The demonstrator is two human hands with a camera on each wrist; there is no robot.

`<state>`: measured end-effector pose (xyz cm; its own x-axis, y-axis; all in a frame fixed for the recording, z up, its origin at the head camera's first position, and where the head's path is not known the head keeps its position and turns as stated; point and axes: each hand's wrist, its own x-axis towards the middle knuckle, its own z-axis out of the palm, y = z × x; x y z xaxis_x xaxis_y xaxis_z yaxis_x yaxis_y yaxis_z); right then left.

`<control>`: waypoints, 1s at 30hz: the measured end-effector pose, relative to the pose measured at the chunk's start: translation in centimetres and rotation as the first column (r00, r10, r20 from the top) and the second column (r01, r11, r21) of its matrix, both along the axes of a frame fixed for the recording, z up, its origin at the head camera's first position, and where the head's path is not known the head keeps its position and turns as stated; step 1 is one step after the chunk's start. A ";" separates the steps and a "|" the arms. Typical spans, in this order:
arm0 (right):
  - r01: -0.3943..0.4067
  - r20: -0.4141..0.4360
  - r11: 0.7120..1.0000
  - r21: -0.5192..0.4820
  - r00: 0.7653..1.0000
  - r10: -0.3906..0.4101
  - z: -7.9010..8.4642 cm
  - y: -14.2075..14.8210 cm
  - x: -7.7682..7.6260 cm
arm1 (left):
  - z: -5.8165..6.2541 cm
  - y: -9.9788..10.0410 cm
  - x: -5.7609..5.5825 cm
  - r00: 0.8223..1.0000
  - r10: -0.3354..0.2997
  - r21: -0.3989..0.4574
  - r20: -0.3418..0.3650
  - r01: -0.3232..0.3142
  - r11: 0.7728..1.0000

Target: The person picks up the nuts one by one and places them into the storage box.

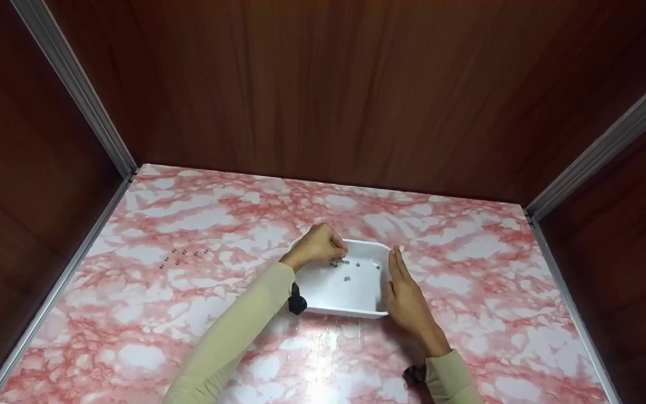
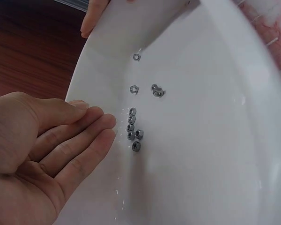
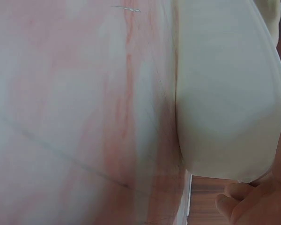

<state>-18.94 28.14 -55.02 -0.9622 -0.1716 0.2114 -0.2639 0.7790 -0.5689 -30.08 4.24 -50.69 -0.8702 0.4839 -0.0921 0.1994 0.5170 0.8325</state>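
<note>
My left hand [image 1: 322,244] reaches over the back left part of a white plastic tray [image 1: 328,312]. In the left wrist view its thumb lies against the index finger, the other fingers loosely extended, and nothing shows between them. Just beyond those fingertips, several small metal hex nuts [image 2: 130,127] rest on the tray floor, some lined up along the wall and a pair [image 2: 158,92] lying farther out. At the tray's right end, my right hand [image 1: 410,303] rests along the rim with its fingers straight.
Several more small nuts [image 1: 184,252] lie scattered on the red-and-white marbled tabletop [image 1: 233,196], left of the tray. Dark wood panels [image 1: 323,95] with grey metal edging enclose the table at the back and both sides.
</note>
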 end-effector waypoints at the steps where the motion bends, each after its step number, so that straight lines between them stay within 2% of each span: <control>1: 0.001 0.004 1.000 -0.002 1.000 -0.001 0.0 0.0 0.0 | 0.0 0.0 0.0 1.000 -0.001 -0.003 -0.007 0.001 1.000; 9: 0.007 0.006 1.000 -0.001 1.000 -0.007 0.1 -0.1 0.0 | 0.3 -0.5 -0.1 0.999 0.017 0.005 -0.044 -0.016 1.000; 15: 0.010 0.007 1.000 -0.005 1.000 -0.010 0.1 -0.2 0.0 | 1.2 -1.1 0.2 0.992 -0.010 -0.031 -0.128 0.006 1.000; 19: 0.007 -0.005 1.000 -0.002 1.000 -0.007 0.1 -0.1 0.0 | 1.9 -1.6 0.6 0.989 -0.010 -0.043 -0.145 0.004 0.999; 25: 0.003 -0.027 1.000 0.002 1.000 -0.003 0.0 0.0 0.0 | 2.1 -2.8 1.2 0.986 0.034 -0.036 -0.166 -0.041 0.999; 30: -0.015 -0.045 1.000 -0.002 0.999 0.015 -0.1 0.1 0.0 | 2.1 -4.4 2.1 0.965 0.067 -0.060 -0.255 -0.085 0.995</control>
<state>-18.90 28.22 -55.10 -0.9491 -0.1858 0.2545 -0.3010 0.7734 -0.5579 -28.00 -0.17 -48.58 -0.9037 0.4153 0.1040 0.3560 0.5941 0.7213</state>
